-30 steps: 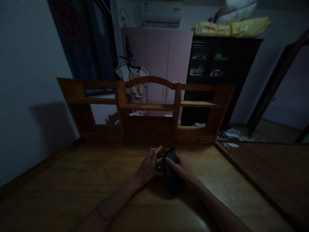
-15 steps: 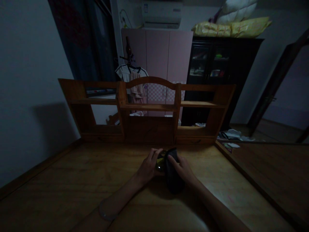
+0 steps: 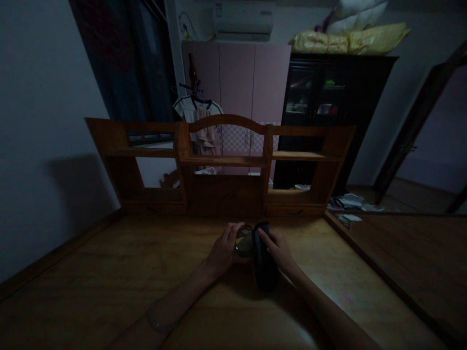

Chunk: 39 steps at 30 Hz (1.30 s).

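Note:
Above the wooden desk (image 3: 153, 272), my left hand (image 3: 223, 249) is closed on a pair of sunglasses (image 3: 243, 246). One rounded, shiny lens with a yellowish-green reflection faces me; the rest of the frame is hidden. My right hand (image 3: 279, 250) grips a long black glasses case (image 3: 265, 272), its thumb lying across the upper part. The case stands lengthwise just right of the lens, its upper left edge close against the sunglasses. Whether the two touch, I cannot tell in this dim light.
A wooden shelf unit (image 3: 222, 160) with open compartments runs along the desk's far edge. At the left is a wall (image 3: 44, 146). Beyond stand a pink wardrobe (image 3: 237, 82) and a dark cabinet (image 3: 365, 92). Papers (image 3: 350, 218) lie past the desk's right rim.
The sunglasses have come out a little from behind the case, so more of the lens shows. The case has turned slightly and shifted right with my right hand.

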### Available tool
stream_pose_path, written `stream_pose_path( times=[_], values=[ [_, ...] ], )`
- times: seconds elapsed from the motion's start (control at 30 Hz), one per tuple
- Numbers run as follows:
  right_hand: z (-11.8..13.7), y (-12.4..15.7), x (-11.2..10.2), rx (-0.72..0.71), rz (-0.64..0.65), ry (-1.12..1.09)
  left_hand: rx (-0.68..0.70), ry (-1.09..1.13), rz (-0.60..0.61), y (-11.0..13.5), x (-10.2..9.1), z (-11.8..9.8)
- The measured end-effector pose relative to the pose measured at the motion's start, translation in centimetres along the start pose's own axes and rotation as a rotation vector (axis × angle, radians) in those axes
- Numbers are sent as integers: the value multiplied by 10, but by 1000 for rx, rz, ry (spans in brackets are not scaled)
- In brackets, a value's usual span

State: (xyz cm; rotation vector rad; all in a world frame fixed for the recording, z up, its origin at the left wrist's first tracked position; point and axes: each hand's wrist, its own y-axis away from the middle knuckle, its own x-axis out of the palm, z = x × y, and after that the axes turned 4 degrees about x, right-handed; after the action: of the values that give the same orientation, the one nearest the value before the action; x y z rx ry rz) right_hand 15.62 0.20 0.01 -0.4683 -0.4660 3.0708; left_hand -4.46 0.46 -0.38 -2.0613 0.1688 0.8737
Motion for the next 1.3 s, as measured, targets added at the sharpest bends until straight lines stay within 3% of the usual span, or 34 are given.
stream_pose_path(
  times=[0.17, 0.47, 0.67, 0.93, 1.3],
  values=[
    [1, -4, 0, 29, 6, -65, 60, -97, -5, 1, 1, 2],
    [6, -2, 0, 120, 41, -148, 333, -280, 18, -2, 2, -2],
    [9, -4, 0, 78, 112, -264, 217, -314, 8, -3, 2, -7],
    [-3, -6, 4, 104, 170, -193, 48, -245, -9, -3, 1, -2],
    [1, -4, 3, 17, 138, -164, -56, -148, -78, -4, 4, -5]
  ],
)
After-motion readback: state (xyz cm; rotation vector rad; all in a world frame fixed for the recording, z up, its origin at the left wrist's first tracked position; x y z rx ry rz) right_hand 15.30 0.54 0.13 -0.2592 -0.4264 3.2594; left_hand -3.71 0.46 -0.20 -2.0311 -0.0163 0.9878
